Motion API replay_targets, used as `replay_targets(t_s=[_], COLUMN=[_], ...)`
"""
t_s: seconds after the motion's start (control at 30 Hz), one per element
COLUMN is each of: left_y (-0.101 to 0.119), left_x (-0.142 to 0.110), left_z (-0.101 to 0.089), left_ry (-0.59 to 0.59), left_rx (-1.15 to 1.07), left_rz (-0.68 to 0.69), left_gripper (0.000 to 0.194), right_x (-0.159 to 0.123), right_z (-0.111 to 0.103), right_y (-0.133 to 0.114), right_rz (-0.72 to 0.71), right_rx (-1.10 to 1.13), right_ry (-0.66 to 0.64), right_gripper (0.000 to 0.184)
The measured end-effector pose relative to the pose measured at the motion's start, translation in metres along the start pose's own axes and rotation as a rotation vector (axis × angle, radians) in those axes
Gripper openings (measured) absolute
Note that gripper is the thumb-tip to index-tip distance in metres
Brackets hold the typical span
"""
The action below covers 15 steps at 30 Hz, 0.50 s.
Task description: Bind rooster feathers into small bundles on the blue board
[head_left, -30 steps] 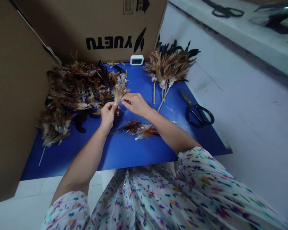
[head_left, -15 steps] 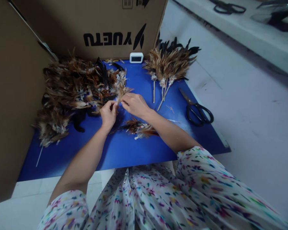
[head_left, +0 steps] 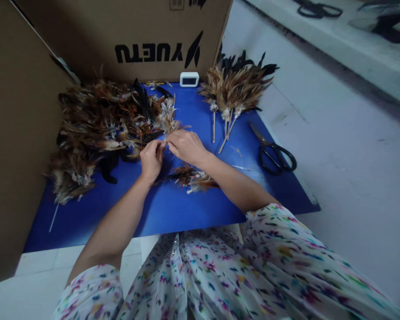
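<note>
My left hand [head_left: 151, 161] pinches the base of a small tan feather bunch [head_left: 177, 128] above the blue tabletop. Close against it, my right hand [head_left: 187, 146] has its fingers pinched on the same bunch, which is partly hidden behind the knuckles. To the left and behind lies a large pile of brown and black feathers [head_left: 103, 111]. Below my right wrist, a smaller cluster of dark and brown feathers [head_left: 195, 178] rests on the table, partly covered by my forearm.
Feather bundles on sticks [head_left: 236, 86] lie at the back right. Black-handled scissors [head_left: 276, 158] rest at the table's right side. A small white digital clock [head_left: 189, 79] stands before a cardboard box [head_left: 146, 26]. More scissors [head_left: 320, 10] lie on a ledge.
The held bunch has tilted from upright toward the right, and less of it shows behind my right hand. Both hands stay close together. The view has shifted slightly.
</note>
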<state>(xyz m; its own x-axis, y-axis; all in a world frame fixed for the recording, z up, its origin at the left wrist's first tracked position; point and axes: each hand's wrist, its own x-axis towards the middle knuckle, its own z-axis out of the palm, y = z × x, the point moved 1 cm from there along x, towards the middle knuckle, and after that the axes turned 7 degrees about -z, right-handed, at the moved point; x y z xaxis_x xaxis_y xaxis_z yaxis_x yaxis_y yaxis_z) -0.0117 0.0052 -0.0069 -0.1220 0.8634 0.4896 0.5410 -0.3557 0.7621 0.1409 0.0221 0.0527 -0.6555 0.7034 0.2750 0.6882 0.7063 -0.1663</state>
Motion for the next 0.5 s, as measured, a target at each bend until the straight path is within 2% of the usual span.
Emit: replay_targets(t_s=[0.13,0.5], left_y=[-0.0015,-0.0001], left_x=[0.0001,0.0005], left_z=[-0.0002,0.0002], left_ry=[0.014,0.031], left_rx=[0.075,0.092], left_rz=[0.039,0.048], left_gripper=[0.021,0.021], right_x=[-0.0009,-0.0013], right_z=[-0.0009,0.0006], right_y=[0.0001,0.001], right_rz=[0.007,0.073], right_rx=[-0.02,-0.049], right_ry=[0.014,0.044], right_gripper=[0.028,0.027])
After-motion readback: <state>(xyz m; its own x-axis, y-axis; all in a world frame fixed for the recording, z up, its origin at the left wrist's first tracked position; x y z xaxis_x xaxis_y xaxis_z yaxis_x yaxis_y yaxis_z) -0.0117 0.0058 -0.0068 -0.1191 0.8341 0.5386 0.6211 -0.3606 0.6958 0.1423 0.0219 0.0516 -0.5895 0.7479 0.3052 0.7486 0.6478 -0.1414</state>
